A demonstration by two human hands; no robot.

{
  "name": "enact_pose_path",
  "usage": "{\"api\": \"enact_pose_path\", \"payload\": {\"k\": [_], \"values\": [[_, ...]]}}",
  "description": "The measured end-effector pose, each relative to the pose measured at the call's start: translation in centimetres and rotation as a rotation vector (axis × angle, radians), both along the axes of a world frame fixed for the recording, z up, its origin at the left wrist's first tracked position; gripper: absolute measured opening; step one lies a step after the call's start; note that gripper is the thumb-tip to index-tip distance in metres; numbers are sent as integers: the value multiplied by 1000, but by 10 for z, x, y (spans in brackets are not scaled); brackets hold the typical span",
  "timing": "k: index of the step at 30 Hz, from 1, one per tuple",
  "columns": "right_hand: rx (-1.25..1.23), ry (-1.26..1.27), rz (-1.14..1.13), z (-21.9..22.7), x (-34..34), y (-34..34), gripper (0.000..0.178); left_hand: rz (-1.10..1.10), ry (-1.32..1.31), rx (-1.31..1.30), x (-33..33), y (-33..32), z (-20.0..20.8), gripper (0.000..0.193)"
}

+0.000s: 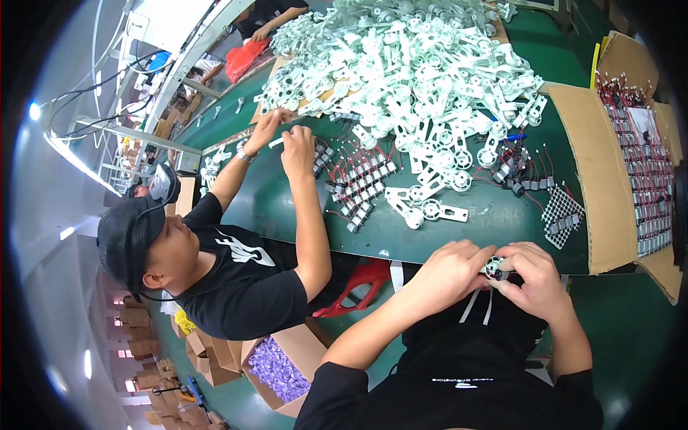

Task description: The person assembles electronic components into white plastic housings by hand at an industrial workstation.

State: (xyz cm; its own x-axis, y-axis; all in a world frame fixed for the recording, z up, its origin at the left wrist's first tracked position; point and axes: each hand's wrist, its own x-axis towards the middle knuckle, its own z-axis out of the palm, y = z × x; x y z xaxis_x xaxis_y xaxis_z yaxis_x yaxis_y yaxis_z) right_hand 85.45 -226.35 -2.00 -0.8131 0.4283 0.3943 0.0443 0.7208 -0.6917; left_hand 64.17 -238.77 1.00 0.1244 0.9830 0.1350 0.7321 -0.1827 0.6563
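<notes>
Close to my body, at the table's near edge, both hands meet around one small piece. My left hand (453, 271) is closed on a pale plastic part with a round spoked end (493, 266). My right hand (534, 278) pinches a small dark cylindrical piece (502, 275) against that round end; it looks like a small motor, though fingers hide most of it. On the green table (315, 228) ahead, similar pale plastic parts (423, 79) form a large heap. Rows of small motors with red wires (365, 179) lie just in front of the heap.
At my left a co-worker in a black cap (132, 233) handles a pale part at the table. An open cardboard box (591, 179) holding wired motors stands on the right. A box of purple pieces (276, 369) and a red stool (358, 287) are at lower left.
</notes>
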Motion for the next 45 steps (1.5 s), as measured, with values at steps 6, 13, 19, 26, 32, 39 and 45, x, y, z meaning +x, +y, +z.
{"api": "enact_pose_path", "payload": {"k": [6, 13, 19, 26, 32, 39, 45], "values": [[-295, -1, 15, 1, 2, 7, 34, 96, -85, 12, 0, 4, -35, 43], [-485, 18, 3, -10, 2, 4, 32, 142, -324, 60, 10, 15, -44, 47], [-571, 72, -74, -23, 4, -7, 29, 173, -335, 114, 18, 15, -54, 46], [-672, 78, -99, -15, 11, -8, 58, 241, -336, 70, 13, 10, -46, 39], [-583, 70, -153, -2, 12, -1, 40, 224, -297, 95, 11, 10, -46, 38], [-598, 25, -66, -10, 11, 4, 28, 175, -347, 136, 11, 12, -46, 40], [-788, 62, -145, -9, 15, 2, 61, 188, -285, 185, 11, 13, -46, 42]]}}
